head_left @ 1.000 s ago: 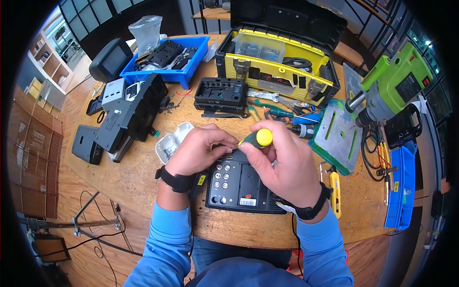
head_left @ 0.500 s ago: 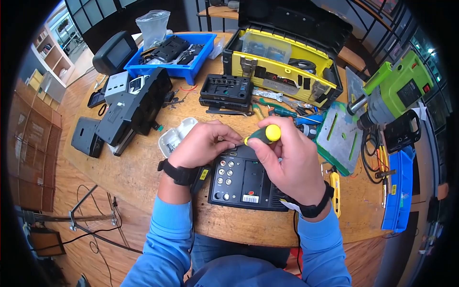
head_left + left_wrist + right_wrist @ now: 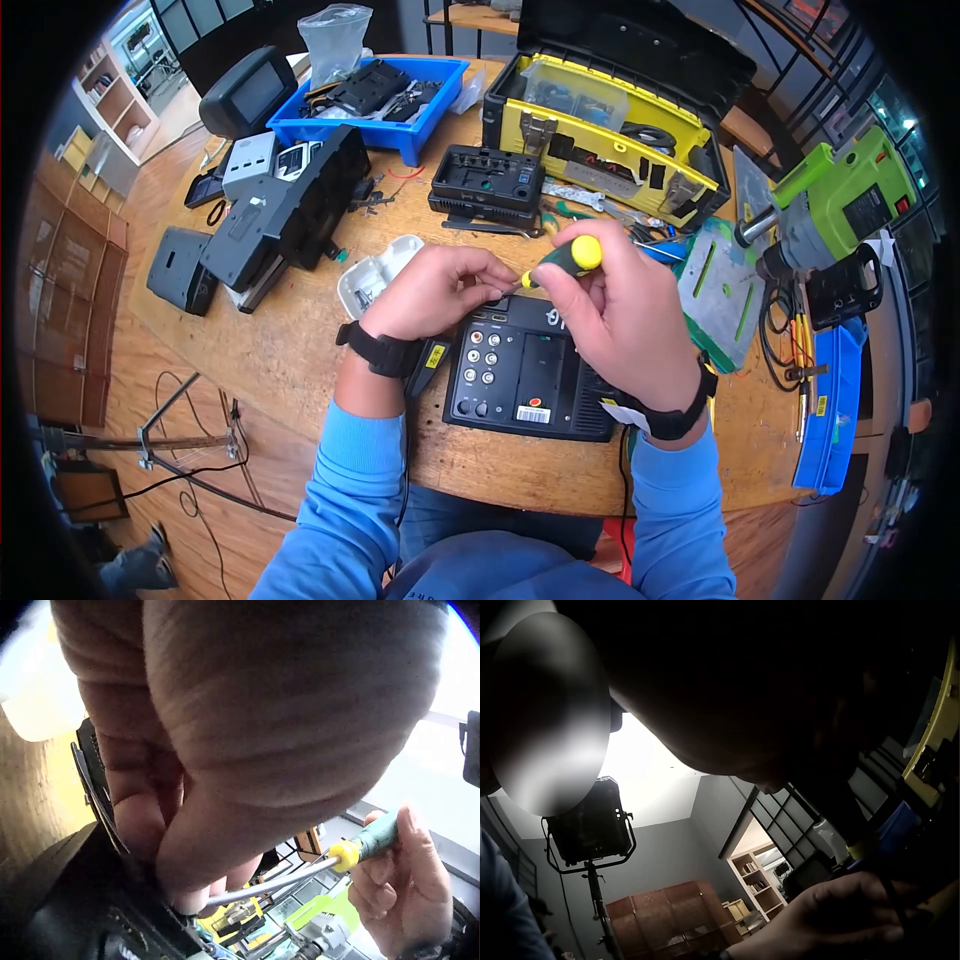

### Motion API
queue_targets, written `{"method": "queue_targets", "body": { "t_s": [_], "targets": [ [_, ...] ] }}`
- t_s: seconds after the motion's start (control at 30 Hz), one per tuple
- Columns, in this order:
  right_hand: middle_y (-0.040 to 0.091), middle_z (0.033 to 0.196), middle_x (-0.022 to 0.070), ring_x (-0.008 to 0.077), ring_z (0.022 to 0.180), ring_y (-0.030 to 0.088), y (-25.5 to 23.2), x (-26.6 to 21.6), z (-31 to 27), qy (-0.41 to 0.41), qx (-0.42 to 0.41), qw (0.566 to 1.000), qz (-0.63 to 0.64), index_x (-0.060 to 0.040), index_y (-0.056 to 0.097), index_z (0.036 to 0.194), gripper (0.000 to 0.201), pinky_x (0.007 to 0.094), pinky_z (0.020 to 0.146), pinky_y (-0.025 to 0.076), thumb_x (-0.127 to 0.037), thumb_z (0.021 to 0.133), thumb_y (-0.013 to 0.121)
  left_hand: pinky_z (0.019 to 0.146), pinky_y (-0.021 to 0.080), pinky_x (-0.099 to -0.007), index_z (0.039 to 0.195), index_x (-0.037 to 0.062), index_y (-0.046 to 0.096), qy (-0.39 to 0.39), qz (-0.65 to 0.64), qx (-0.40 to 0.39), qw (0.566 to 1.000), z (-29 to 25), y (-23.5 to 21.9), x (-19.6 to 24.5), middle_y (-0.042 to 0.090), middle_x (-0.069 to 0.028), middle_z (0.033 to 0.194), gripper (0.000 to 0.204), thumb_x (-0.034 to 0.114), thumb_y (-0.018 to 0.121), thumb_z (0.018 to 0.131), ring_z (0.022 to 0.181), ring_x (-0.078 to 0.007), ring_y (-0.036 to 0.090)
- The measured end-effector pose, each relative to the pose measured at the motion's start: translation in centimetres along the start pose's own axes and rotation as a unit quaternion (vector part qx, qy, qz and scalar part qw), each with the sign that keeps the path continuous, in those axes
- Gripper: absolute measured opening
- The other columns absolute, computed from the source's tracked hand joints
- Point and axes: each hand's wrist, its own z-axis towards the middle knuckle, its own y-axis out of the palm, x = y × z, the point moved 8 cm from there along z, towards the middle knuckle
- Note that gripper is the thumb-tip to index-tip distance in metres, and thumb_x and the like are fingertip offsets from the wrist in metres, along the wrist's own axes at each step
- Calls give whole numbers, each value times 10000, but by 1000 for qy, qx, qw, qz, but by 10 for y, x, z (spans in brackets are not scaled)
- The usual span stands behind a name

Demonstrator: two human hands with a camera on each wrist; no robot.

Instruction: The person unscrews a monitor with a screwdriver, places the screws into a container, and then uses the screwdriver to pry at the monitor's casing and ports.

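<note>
My right hand grips the green and yellow handle of a screwdriver, whose metal shaft slants down to my left fingertips. Thumb and fingers of my left hand pinch round the shaft's far end, right at the back edge of a black electronic device. The tip itself is hidden behind the fingers. Round jacks, a label and an open recess show on the device's upper face, and it lies flat on the wooden table. In the dim right wrist view, only the left hand shows clearly.
A white tray of small parts sits beside the left hand. Behind are a black housing, a blue bin and a yellow toolbox. Black casings stand left; a green drill stand and blue tray are right.
The device and both hands appear slightly further right as the view shifts. The screwdriver handle tilts a little further right, showing more shaft collar; both hands keep their hold.
</note>
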Motion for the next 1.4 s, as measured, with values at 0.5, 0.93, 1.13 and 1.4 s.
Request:
{"method": "queue_targets", "body": {
  "t_s": [0.5,0.93,1.13,1.4],
  "targets": [
    [697,850,116,202,685,725,-9,7,-11,15,18,1000,13,-20,629,1171,295,330,601,547,-211,1006,782,832,584,-286,1140,4,760,8,-8,-2,1000,1,3,0,791,-54,999,186,9,786,957,944,-120,729],
    [684,812,99,168,661,711,-14,11,-11,16,23,999,25,-11,633,1180,291,309,586,537,-193,1006,779,815,593,-277,1121,15,770,50,33,1,998,0,3,7,792,-59,1014,213,-21,813,915,954,-135,755],
    [688,810,96,155,653,702,-17,12,-11,4,33,999,32,-13,633,1180,293,299,585,533,-194,1004,783,798,585,-289,1072,14,777,81,39,17,996,1,4,6,783,-61,971,213,-64,815,878,922,-147,745],
    [678,789,71,110,616,651,-33,13,-11,9,61,997,44,-7,633,1159,278,274,566,507,-181,1004,783,782,597,-335,1037,19,781,78,111,27,990,0,5,19,750,-110,926,191,-30,790,853,870,-239,747]
  ]
}}
